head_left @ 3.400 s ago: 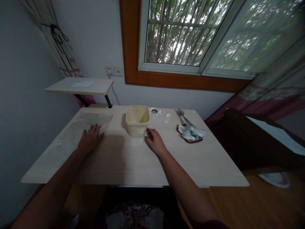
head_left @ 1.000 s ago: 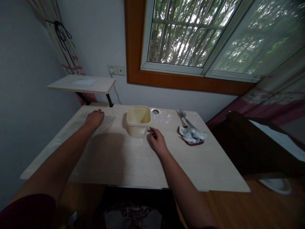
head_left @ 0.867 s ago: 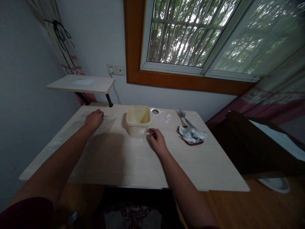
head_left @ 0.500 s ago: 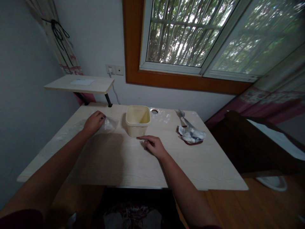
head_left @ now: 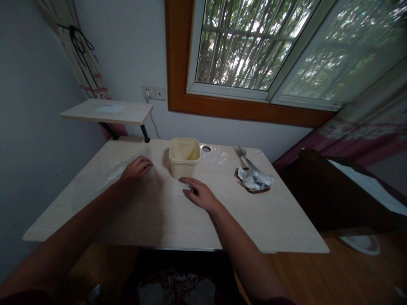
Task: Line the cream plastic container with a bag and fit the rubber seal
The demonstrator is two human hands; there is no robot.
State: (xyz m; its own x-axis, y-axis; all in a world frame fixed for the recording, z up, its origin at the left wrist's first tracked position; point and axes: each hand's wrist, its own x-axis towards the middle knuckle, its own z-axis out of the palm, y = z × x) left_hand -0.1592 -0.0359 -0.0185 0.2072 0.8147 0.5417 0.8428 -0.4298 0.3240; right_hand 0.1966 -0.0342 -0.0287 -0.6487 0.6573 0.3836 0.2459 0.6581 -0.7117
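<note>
My left hand (head_left: 137,168) rests low over the left part of the table, its fingers pinched at the edge of a thin clear plastic bag (head_left: 110,174). The bag spreads out flat behind and to the left of the hand. A cream plastic bin (head_left: 183,167) with a square opening stands upright in the middle. Just in front of its base is my right hand (head_left: 199,194), index finger reaching toward the bin's lower edge. Between that hand's thumb and fingers shows a small shiny bit, too small to name.
On the right of the table (head_left: 248,224) lie a brown tray (head_left: 257,191) with crumpled white plastic (head_left: 258,180) and a grey metal-looking tool (head_left: 243,152). A raised shelf (head_left: 76,111) stands at the back left, below the wall sockets (head_left: 153,92). The window is behind.
My left hand has moved right and slightly nearer, drawing the bag's edge along. My right hand has shifted slightly left; the bin sits slightly farther back.
</note>
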